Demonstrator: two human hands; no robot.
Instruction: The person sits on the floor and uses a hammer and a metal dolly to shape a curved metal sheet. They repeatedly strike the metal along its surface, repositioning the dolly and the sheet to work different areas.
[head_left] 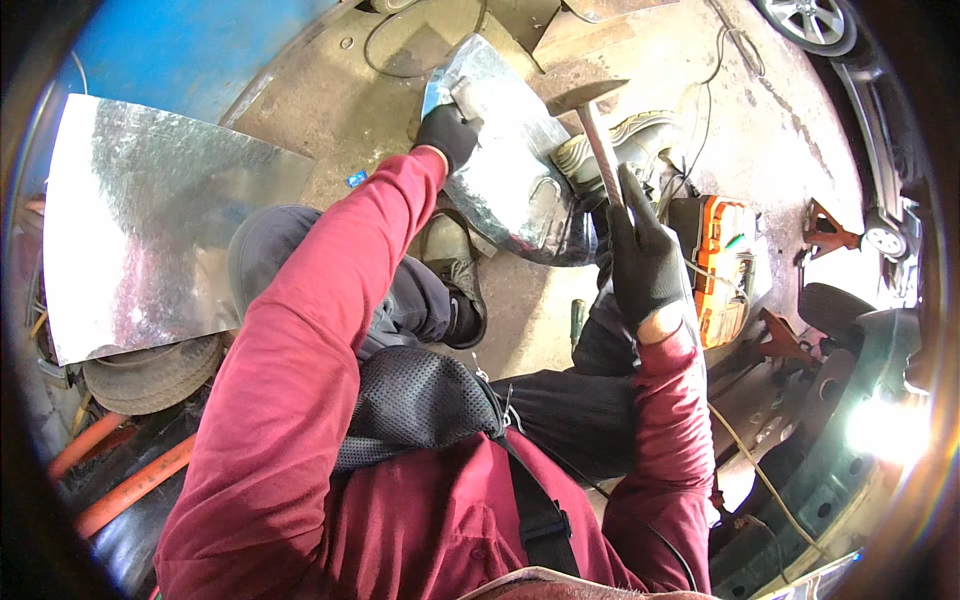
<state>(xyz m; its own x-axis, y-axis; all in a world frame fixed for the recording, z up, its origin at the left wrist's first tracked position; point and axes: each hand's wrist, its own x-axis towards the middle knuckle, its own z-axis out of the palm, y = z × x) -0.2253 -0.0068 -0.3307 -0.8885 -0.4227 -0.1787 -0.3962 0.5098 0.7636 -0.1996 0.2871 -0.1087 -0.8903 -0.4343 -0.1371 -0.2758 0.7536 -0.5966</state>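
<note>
My right hand (pixel 643 250), in a black glove, is wrapped round the lower handle of a hammer (pixel 601 152). The hammer stands roughly upright, its long, tapered metal head (pixel 585 95) raised over the right side of a shiny, curved sheet-metal panel (pixel 510 150). My left hand (pixel 450 137), also gloved in black, is closed at the panel's left edge. A small grey block-like piece (pixel 466 98) shows just above this fist and seems to be held in it; its lower part is hidden. The panel lies between my shoes, its right edge against my right shoe (pixel 625 150).
A large flat metal sheet (pixel 170 220) rests over a tyre (pixel 155 375) on the left. An orange and black case (pixel 725 270) stands right of my right leg, and a green-handled tool (pixel 577 320) lies on the floor. Cables (pixel 708 110), jack stands (pixel 828 232) and a bright lamp (pixel 888 430) are further right.
</note>
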